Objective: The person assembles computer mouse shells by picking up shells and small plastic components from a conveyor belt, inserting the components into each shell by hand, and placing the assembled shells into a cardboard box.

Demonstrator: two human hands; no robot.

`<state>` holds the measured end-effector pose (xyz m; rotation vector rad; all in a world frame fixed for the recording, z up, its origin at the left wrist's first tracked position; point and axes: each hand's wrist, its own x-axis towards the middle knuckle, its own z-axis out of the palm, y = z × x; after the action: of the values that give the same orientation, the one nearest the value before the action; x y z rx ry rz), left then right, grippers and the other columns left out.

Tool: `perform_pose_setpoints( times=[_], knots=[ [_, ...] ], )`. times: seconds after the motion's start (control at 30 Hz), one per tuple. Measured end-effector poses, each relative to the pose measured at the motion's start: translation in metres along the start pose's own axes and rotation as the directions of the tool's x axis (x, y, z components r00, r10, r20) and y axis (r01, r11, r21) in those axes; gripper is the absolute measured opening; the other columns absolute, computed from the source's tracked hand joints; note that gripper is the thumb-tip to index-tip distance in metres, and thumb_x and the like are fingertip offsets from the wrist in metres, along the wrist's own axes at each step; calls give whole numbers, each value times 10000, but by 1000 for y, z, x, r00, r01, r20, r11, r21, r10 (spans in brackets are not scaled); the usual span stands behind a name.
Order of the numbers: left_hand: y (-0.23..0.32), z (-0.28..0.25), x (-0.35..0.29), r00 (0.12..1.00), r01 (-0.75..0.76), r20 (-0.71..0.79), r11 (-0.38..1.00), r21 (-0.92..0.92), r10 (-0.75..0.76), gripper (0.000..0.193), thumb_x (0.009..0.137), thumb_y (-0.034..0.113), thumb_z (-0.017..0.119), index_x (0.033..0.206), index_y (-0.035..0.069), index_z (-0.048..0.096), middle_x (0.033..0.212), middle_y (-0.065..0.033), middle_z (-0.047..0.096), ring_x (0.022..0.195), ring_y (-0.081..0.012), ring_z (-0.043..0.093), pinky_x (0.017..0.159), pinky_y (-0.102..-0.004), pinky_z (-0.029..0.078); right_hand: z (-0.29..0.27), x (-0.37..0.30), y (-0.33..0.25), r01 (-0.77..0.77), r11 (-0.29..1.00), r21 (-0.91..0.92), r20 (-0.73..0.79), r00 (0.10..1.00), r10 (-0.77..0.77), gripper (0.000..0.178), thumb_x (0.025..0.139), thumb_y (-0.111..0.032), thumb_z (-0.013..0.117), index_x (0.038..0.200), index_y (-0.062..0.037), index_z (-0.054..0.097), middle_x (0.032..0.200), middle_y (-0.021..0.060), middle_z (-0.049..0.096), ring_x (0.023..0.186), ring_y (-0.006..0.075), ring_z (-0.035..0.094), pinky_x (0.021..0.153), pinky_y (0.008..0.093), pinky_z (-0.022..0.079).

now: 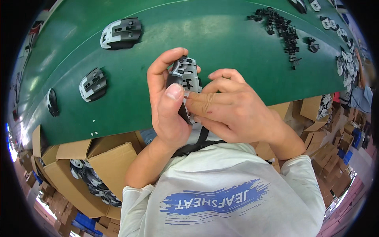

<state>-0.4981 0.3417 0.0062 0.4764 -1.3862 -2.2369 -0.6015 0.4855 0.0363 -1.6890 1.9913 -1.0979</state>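
Note:
My left hand (167,108) is wrapped round a black and grey computer mouse shell (190,73), tilted up on its end above the table edge. The thumb presses on its near side and the fingers curl over its far end. My right hand (237,108) comes in from the right, its fingers bent and pressed against the shell's lower part. Whatever those fingertips may pinch there is hidden. The shell's inner side, with slots and small clips, faces right.
On the green table (166,29), more mouse shells (93,85) lie to the left. A strip-like heap of small black parts (282,31) sits far right, with grey-white shell pieces (347,65) beyond. An open cardboard box (114,162) holding shells stands below the table's left edge.

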Motion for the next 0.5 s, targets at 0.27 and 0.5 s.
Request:
perform_pose_setpoints(
  times=[0.27,0.5],
  knots=[
    [-11,17,15,981,-188,-2,953,237,194,818,1063,700,497,1558,53,417,1430,-123,533,1160,-222,616,978,-375,539,4,-2,-2,-11,981,-194,-268,963,-43,324,784,-60,798,1106,-90,801,1140,38,789,972,213,709,1125,533,465],
    [-12,13,12,995,85,-53,993,-82,-90,681,1135,548,439,1531,-6,430,1238,-54,593,1053,-105,532,935,-267,444,-6,5,7,-52,997,-52,-115,992,46,355,827,-36,731,1178,-59,774,1131,88,804,1034,256,739,1130,526,485]
  ],
)
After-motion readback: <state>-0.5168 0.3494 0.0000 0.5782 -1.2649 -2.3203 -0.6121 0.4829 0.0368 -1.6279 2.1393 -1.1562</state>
